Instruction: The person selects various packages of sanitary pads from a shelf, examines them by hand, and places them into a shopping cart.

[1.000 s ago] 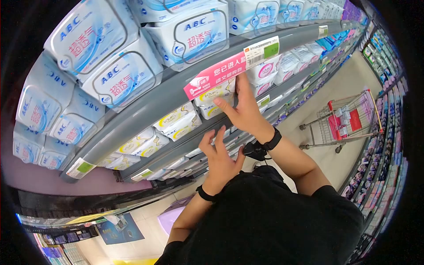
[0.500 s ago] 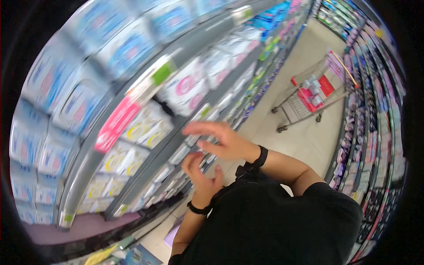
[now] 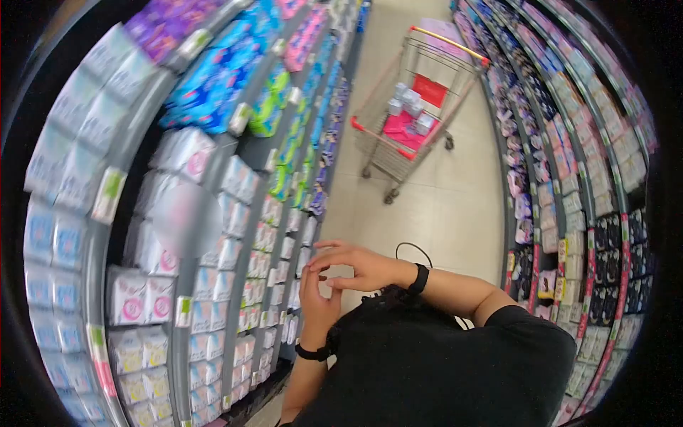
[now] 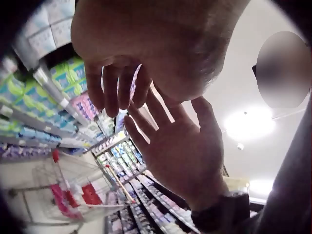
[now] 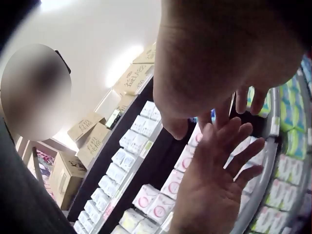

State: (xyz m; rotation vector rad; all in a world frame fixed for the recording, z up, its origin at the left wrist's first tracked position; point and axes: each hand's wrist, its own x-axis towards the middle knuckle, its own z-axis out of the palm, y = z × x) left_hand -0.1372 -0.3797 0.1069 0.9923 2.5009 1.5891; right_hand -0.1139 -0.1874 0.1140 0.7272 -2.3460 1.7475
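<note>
My left hand [image 3: 319, 302] is raised in front of my chest, fingers loosely bent, with nothing in it. Beside it my right hand [image 3: 359, 267] reaches across, its fingers near the left fingertips; whether they touch I cannot tell. In the left wrist view the right hand [image 4: 183, 151] shows its palm with fingers spread. The right wrist view shows the left hand [image 5: 209, 180] palm-out, fingers apart. White packs with pink circles [image 3: 146, 299] stand on the shelf left of both hands.
A shopping cart [image 3: 420, 92] holding several small packs stands on the aisle floor [image 3: 434, 206] ahead. Stocked shelves [image 3: 562, 142] line the right side. Cardboard boxes [image 5: 132, 78] sit on top of a shelf.
My right hand has left the pink shelf label and come close to my left hand. The view has turned rightward along the aisle, bringing the cart nearer the middle.
</note>
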